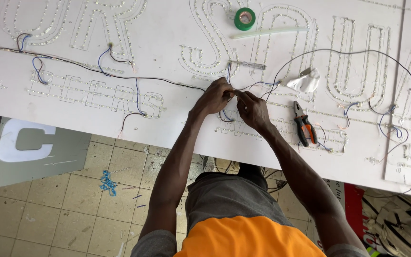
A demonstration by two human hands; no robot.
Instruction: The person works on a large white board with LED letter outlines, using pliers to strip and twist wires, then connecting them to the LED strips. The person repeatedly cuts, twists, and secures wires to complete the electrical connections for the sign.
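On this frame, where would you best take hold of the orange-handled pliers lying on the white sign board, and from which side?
Grip the pliers by the two orange-and-black handles, which point toward the person at the board's near edge. Coming from above on that near side looks best: they lie flat with the metal nose pointing away, and thin wires crowd the far end. The right hand is nearest.

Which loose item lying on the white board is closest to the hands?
The crumpled white rag, just beyond the right hand. The orange-handled pliers lie a bit farther out, and the green tape roll sits far up the board.
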